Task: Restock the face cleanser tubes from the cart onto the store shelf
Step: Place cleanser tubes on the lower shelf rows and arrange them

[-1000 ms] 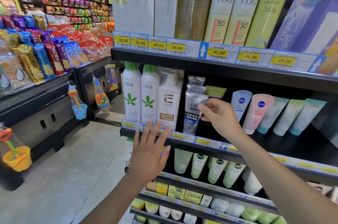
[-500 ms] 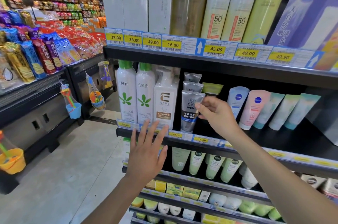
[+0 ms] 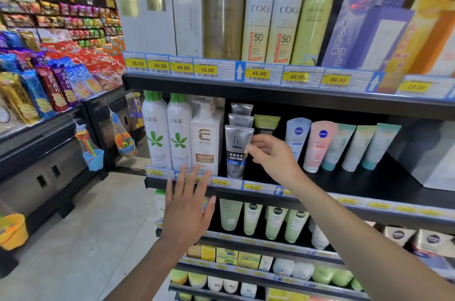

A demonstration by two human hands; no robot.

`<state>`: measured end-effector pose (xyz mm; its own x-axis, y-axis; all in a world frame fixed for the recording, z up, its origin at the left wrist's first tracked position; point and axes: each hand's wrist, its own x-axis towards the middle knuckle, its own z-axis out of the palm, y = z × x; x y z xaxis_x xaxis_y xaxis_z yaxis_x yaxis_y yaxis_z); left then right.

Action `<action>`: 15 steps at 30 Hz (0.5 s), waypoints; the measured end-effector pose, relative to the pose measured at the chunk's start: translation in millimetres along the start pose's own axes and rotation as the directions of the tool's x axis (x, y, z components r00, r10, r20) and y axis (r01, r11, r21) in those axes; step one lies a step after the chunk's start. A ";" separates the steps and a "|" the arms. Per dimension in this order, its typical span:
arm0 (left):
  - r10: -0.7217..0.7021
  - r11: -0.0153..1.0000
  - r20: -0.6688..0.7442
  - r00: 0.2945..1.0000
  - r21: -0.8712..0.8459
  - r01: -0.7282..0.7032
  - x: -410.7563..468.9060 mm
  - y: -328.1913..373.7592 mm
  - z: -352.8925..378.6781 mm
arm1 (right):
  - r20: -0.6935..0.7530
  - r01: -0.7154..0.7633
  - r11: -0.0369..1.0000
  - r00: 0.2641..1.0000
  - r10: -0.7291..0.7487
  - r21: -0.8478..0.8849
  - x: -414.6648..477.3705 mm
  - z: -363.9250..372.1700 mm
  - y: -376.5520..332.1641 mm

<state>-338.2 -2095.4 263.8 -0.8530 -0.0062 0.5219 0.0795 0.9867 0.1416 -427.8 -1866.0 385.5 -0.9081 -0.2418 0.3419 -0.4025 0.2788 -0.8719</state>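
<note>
Right hand (image 3: 273, 158) pinching the front silver tube (image 3: 237, 150) by its right edge (it's upright on the shelf (image 3: 357, 185)); left hand (image 3: 188, 204) hovering, fingers spread, holding nothing.

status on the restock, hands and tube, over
Right hand pinches front grey MEN tube, upright at the shelf front. Left hand open, empty, held lower. Nothing in the way.

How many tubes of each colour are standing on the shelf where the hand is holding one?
Silver tubes: 3
Green-topped tube: 1
Blue tube: 1
Pink tube: 1
Mint-and-white tubes: 3
Total: 9
</note>
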 end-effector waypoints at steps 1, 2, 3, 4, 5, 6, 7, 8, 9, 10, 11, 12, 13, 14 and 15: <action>-0.001 1.000 0.002 1.000 0.006 0.001 -1.2 3.0 -2.1 | -0.005 -0.008 1.000 1.000 0.008 -0.020 -4.1 -4.5 1.8; 0.001 1.000 0.003 1.000 0.009 -0.001 -2.9 7.0 -4.3 | -0.012 -0.018 0.999 1.000 0.018 -0.041 -9.2 -10.2 3.6; 0.006 1.000 0.001 1.000 0.006 -0.006 -4.9 12.8 -6.6 | -0.020 -0.024 0.998 1.000 0.022 -0.063 -15.5 -17.1 4.8; 0.017 1.000 -0.002 1.000 -0.001 -0.017 -7.5 20.2 -8.7 | -0.027 -0.024 0.996 0.999 0.022 -0.088 -23.1 -24.8 6.1; 0.031 0.999 -0.005 1.000 -0.011 -0.031 -9.8 29.1 -10.6 | -0.036 -0.022 0.993 0.999 0.018 -0.115 -31.9 -33.1 6.8; 0.049 0.999 -0.008 0.999 -0.020 -0.050 -12.2 40.2 -12.9 | -0.045 -0.021 0.990 0.999 0.015 -0.140 -42.2 -42.4 7.3; 0.074 0.997 -0.013 0.997 -0.030 -0.075 -14.5 52.9 -15.2 | -0.054 -0.025 0.986 0.998 0.016 -0.167 -53.8 -52.5 7.6; 0.107 0.993 -0.024 0.994 -0.041 -0.108 -16.6 67.0 -17.2 | -0.065 -0.032 0.981 0.998 0.019 -0.194 -66.5 -64.0 7.5; 0.144 0.988 -0.035 0.989 -0.054 -0.146 -18.4 82.2 -18.9 | -0.079 -0.035 0.975 0.997 0.018 -0.221 -79.7 -77.0 7.6; 0.180 0.981 -0.040 0.983 -0.066 -0.182 -20.2 98.6 -20.7 | -0.095 -0.035 0.966 0.995 0.011 -0.255 -93.5 -91.5 9.4; 0.210 0.974 -0.040 0.977 -0.075 -0.213 -22.0 115.7 -22.5 | -0.100 -0.028 0.950 0.995 -0.003 -0.310 -108.3 -107.1 10.6; 0.237 0.968 -0.038 0.971 -0.079 -0.239 -23.6 134.4 -23.8 | -0.097 -0.026 0.925 0.995 -0.012 -0.380 -123.7 -124.4 12.3; 0.259 0.962 -0.034 0.965 -0.082 -0.261 -25.7 153.8 -24.4 | -0.098 -0.025 0.891 0.995 -0.021 -0.453 -140.1 -142.4 14.3; 0.281 0.955 -0.028 0.959 -0.088 -0.282 -28.2 173.7 -24.7 | -0.103 -0.026 0.858 0.994 -0.032 -0.513 -157.2 -161.1 16.8; 0.306 0.947 -0.022 0.952 -0.100 -0.307 -31.2 195.2 -25.1 | -0.114 -0.027 0.829 0.993 -0.044 -0.559 -176.8 -180.7 18.3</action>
<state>-283.1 -1906.6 296.3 -0.7763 0.2928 0.5583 0.3885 0.9196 0.0580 -295.5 -1650.2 372.4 -0.8966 -0.1468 0.4179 -0.3737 0.7572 -0.5357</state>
